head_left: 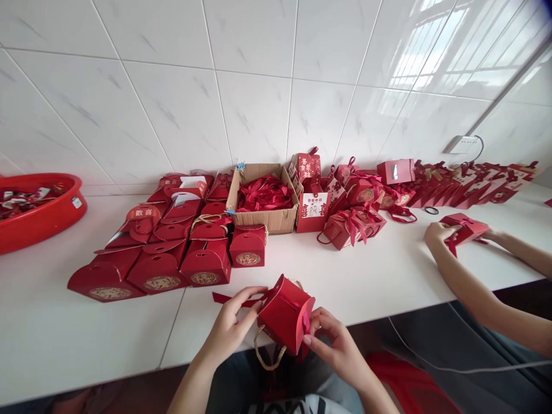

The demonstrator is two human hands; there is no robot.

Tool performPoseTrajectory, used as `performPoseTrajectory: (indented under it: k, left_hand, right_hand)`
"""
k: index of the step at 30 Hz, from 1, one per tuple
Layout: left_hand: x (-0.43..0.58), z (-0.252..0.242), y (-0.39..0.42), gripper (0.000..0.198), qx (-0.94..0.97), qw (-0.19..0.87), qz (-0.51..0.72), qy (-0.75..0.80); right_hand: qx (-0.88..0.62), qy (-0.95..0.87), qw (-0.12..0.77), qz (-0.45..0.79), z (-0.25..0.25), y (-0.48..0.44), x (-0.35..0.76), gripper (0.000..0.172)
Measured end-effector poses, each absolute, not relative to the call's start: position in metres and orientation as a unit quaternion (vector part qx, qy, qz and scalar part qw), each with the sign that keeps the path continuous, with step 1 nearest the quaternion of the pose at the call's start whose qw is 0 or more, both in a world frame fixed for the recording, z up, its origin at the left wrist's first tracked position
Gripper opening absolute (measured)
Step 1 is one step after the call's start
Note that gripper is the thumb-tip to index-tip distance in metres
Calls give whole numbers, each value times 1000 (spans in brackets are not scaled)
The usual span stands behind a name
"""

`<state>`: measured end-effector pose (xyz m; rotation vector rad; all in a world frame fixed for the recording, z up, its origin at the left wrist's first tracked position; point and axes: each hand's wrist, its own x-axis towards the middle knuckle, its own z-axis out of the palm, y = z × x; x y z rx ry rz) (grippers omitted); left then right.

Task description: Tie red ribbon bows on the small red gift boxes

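Red box (285, 313) between hands (233, 325) (338, 342), apparently aloft.

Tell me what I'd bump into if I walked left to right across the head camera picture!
Red tub → rows of red boxes → held red box, between the person's left hand and right hand → ribbon-tied red boxes → co-worker's red box.

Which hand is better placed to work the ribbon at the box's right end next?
Right, I'd say: the right hand is already at that ribbon, while the left hand holds the box's opposite end.
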<state>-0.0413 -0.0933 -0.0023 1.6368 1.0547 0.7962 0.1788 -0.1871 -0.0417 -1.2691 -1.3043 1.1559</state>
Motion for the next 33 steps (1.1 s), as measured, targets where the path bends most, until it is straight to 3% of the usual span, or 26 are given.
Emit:
performPoseTrajectory:
  k: [4,9,12,16,19,25,29,33]
  left_hand:
    - [-46,1,-93,22,660,515,315,446]
    - [-55,5,-104,34,635,553,287,457]
    - [-58,8,-102,39,630,532,293,485]
    - [-61,10,-90,41,640,488,317,502]
    - [-63,12,-82,36,657,467,330,491]
    - [-61,3,-78,36,670,462,313,489]
    - [-61,-13,-79,39,672,467,288,497]
    - [-76,-19,-81,32,672,379,328,545]
  right_hand:
    - [-491,-522,493,493,-40,-172,181,25]
    - [-436,-487,506,563,-38,-151,187,22]
    - [-403,-421,533,614,-39,-142,189,15]
    - [-358,-339,560,666,-38,-133,194,28]
    - [-340,-266,573,697,-38,-128,198,25]
    - [-362,-227,584,690,-44,-123,198,21]
    - [-399,-226,575,678,-53,-122,197,30]
    - [-467,-247,585,615,-58,-124,205,30]
